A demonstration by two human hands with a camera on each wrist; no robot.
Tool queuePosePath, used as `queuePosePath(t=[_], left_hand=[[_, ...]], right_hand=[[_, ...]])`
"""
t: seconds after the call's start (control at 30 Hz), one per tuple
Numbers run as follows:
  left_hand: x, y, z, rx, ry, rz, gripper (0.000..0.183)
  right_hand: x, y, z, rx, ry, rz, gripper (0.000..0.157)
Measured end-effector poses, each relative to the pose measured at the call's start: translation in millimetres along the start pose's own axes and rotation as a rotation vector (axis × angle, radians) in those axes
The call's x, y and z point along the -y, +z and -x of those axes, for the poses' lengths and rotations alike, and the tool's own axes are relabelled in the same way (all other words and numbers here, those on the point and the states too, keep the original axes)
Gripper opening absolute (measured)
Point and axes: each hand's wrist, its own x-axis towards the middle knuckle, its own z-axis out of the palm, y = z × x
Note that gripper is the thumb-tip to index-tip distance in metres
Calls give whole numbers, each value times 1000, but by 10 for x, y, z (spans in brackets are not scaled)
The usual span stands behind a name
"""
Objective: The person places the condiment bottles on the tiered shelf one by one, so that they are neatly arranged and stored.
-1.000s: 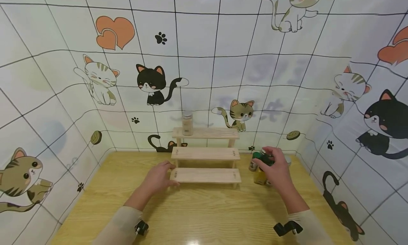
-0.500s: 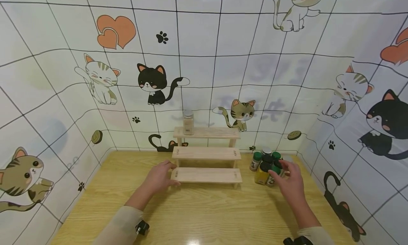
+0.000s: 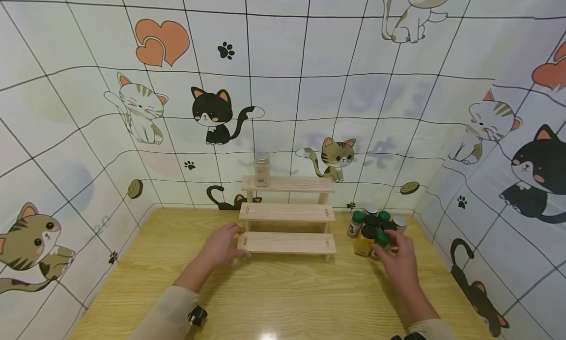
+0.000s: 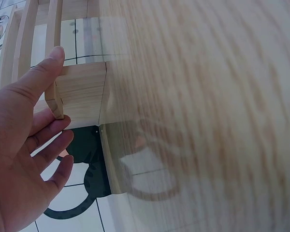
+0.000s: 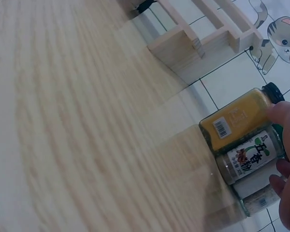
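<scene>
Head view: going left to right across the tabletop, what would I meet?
Left hand → wooden rack → yellow jar → right hand.

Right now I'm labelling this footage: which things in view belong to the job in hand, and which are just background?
Likely job things:
wooden rack, gripped by left hand
clustered jars, at the right hand
jar on the top shelf

Just background:
table
patterned wall covering
</scene>
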Motion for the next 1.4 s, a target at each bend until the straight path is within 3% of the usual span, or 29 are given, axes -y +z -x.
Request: queuePosePath(t=[0.47, 0.73, 1.1, 1.27, 1.4], left_hand=[[-31, -20, 13, -5, -14, 14, 76], [-51, -30, 25, -1, -15, 13, 76], [-81, -47, 23, -3, -14, 21, 75], [-81, -42, 15, 1, -17, 16, 75], [-80, -38, 14, -3, -15, 19, 75]], right_hand=[[-79, 102, 17, -37, -27, -98, 50], [-53, 104, 49, -149, -135, -124, 50], [132, -13, -58, -268, -221, -213, 52], [317, -59, -164, -264, -272, -240, 52], [534, -44, -281, -222, -254, -273, 50]])
